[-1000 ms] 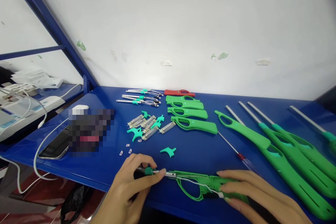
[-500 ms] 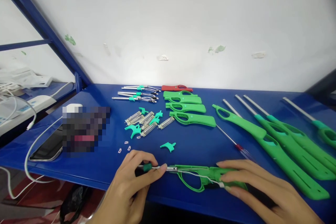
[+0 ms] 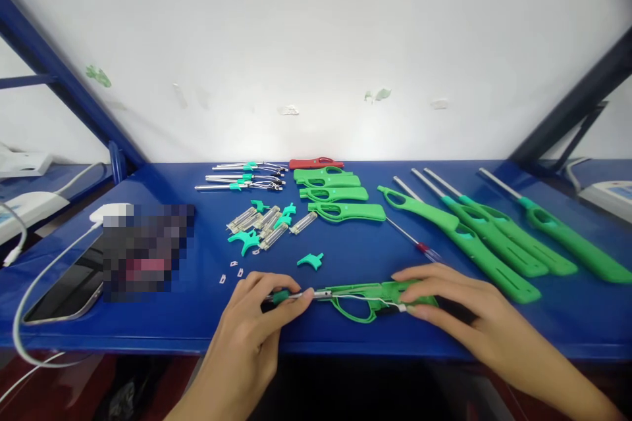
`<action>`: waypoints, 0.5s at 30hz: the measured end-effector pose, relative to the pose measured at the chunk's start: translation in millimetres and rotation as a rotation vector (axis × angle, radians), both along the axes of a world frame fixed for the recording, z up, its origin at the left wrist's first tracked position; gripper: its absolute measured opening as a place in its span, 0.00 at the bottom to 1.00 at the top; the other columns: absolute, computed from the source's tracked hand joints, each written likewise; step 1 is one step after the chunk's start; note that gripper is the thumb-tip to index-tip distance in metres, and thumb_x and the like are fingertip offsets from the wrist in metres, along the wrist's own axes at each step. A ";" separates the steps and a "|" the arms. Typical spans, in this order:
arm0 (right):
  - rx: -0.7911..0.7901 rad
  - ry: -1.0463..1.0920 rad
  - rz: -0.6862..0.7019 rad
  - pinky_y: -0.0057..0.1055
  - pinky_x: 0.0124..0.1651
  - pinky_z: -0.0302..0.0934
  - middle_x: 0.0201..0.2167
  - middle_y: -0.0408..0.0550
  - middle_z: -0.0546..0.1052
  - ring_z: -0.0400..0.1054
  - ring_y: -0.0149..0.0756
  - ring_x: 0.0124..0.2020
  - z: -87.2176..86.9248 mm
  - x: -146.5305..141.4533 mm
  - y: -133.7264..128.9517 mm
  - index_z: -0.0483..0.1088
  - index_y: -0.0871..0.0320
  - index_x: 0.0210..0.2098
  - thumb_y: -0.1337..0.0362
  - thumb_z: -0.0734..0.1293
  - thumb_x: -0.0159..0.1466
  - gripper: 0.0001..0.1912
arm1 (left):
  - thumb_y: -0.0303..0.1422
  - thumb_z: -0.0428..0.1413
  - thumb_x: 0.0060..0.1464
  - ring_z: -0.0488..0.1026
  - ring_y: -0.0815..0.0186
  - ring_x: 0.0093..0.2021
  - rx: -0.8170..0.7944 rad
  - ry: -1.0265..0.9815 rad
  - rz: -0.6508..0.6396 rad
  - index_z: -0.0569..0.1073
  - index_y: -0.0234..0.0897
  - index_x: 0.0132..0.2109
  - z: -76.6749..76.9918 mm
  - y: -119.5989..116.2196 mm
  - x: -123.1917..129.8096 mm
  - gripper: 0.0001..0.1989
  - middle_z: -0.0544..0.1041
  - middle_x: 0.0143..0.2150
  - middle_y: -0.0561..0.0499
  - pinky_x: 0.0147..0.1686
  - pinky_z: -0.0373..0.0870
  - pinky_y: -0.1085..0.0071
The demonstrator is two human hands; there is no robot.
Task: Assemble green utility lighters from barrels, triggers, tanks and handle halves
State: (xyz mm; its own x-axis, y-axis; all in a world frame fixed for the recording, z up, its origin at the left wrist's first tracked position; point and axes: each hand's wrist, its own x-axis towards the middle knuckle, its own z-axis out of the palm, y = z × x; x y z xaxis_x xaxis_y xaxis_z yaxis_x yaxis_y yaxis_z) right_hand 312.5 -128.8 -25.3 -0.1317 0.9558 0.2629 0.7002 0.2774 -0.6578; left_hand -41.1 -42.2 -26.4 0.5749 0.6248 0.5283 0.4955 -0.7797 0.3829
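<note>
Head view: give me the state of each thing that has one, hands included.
Left hand: pinching the metal tube
Right hand: fingers over the green shell
Green shell: open, inner side up
White connector: at the right fingertips
Screwdriver: lying flat
Phone: screen dark
Rightmost green lighter: tube fitted
Red shell: lying at the back

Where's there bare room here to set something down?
Bare blue tabletop lies between the loose teal plastic trigger and the red-and-clear screwdriver, and along the front edge between the black-screened phone and your left hand. It's crowded around the clear plastic tubes and overlapping green plastic lighters.
</note>
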 end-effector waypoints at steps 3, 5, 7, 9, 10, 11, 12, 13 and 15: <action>-0.014 -0.004 0.001 0.33 0.68 0.71 0.59 0.40 0.82 0.79 0.38 0.60 0.8 0.1 1.1 0.84 0.41 0.49 0.48 0.71 0.79 0.10 | 0.14 0.48 0.71 0.77 0.65 0.48 -0.005 -0.003 -0.007 0.83 0.56 0.61 0.9 1.3 0.3 0.32 0.81 0.52 0.49 0.46 0.76 0.66; -0.015 -0.006 0.004 0.31 0.68 0.70 0.59 0.39 0.82 0.79 0.36 0.61 0.1 0.4 1.5 0.84 0.40 0.49 0.49 0.71 0.79 0.09 | 0.15 0.47 0.72 0.77 0.65 0.47 -0.007 -0.002 -0.005 0.84 0.56 0.60 0.9 1.4 0.4 0.32 0.81 0.52 0.50 0.47 0.75 0.65; -0.007 -0.007 0.013 0.29 0.67 0.70 0.59 0.38 0.82 0.79 0.35 0.60 -1.7 1.0 2.1 0.84 0.39 0.49 0.49 0.71 0.79 0.08 | 0.15 0.47 0.72 0.76 0.66 0.47 -0.006 -0.002 -0.003 0.84 0.56 0.60 -0.1 1.1 0.2 0.32 0.81 0.52 0.50 0.48 0.75 0.64; 0.010 -0.007 0.023 0.27 0.66 0.70 0.59 0.37 0.82 0.79 0.34 0.60 -4.2 1.8 2.9 0.83 0.38 0.50 0.48 0.71 0.79 0.08 | 0.15 0.46 0.73 0.76 0.66 0.48 -0.003 -0.004 -0.002 0.84 0.54 0.60 -2.0 0.8 -0.2 0.31 0.81 0.52 0.50 0.49 0.75 0.64; 0.020 -0.006 0.025 0.26 0.66 0.70 0.59 0.36 0.82 0.79 0.33 0.60 -5.5 2.3 3.4 0.83 0.37 0.50 0.48 0.71 0.79 0.08 | 0.16 0.45 0.73 0.77 0.65 0.48 0.002 -0.006 -0.003 0.84 0.54 0.60 -3.2 0.7 -0.6 0.31 0.81 0.52 0.50 0.50 0.75 0.64; 0.029 -0.006 0.029 0.26 0.66 0.69 0.59 0.35 0.82 0.79 0.32 0.60 -6.6 2.7 3.9 0.82 0.37 0.51 0.48 0.71 0.79 0.08 | 0.16 0.45 0.74 0.77 0.65 0.49 0.008 -0.008 -0.005 0.83 0.54 0.61 -4.4 0.8 -1.0 0.31 0.81 0.53 0.50 0.50 0.75 0.64; 0.037 -0.007 0.031 0.25 0.67 0.68 0.60 0.34 0.82 0.79 0.31 0.60 -7.5 3.2 4.2 0.82 0.36 0.52 0.48 0.71 0.79 0.07 | 0.17 0.46 0.74 0.77 0.64 0.50 0.017 -0.010 -0.008 0.83 0.54 0.62 -5.6 1.0 -1.5 0.30 0.81 0.53 0.50 0.51 0.75 0.64; 0.043 -0.008 0.033 0.24 0.67 0.68 0.60 0.33 0.81 0.78 0.30 0.60 -8.0 3.5 4.4 0.82 0.35 0.53 0.48 0.71 0.79 0.07 | 0.17 0.46 0.74 0.77 0.64 0.50 0.028 -0.013 -0.013 0.82 0.54 0.63 -6.8 1.3 -2.1 0.30 0.81 0.54 0.50 0.50 0.75 0.64; 0.053 -0.015 0.041 0.22 0.67 0.67 0.60 0.30 0.81 0.78 0.28 0.60 -8.1 3.9 4.5 0.81 0.34 0.53 0.49 0.71 0.80 0.06 | 0.18 0.47 0.75 0.77 0.64 0.50 0.057 -0.020 -0.020 0.80 0.54 0.65 -8.6 2.2 -3.1 0.28 0.81 0.54 0.50 0.50 0.75 0.65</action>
